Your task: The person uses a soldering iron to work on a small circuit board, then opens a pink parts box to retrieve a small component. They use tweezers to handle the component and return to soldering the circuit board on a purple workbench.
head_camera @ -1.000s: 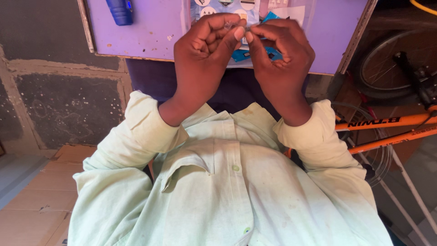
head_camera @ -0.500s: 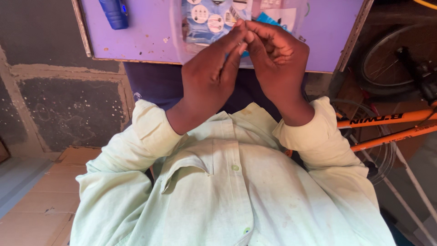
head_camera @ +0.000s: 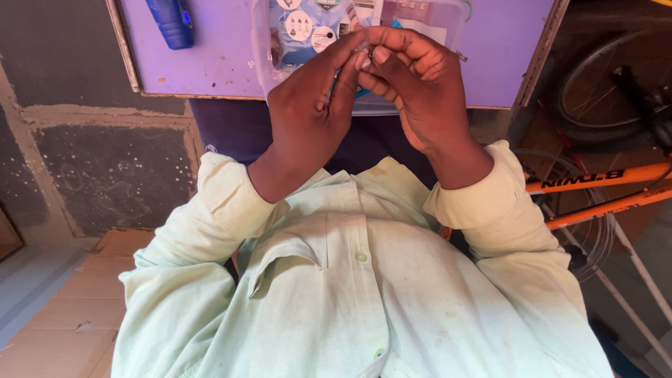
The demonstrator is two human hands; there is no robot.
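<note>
We're sitting at the purple tabletop (head_camera: 217,63), clear plastic case (head_camera: 364,42) lying on it, orange bicycle (head_camera: 602,182) leaning beside us. Left hand (head_camera: 308,112) and right hand (head_camera: 420,91) are meeting over the case, fingertips pinching closed on a tiny part (head_camera: 369,53) (mostly hidden, kind unclear). We're judging it light, rigid, easily dropped; gripping its edges is looking safest.

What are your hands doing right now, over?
Left hand and right hand fingertips pinched together on a tiny item, too small to identify. Clear plastic box on purple table right behind. Nothing blocking.
</note>
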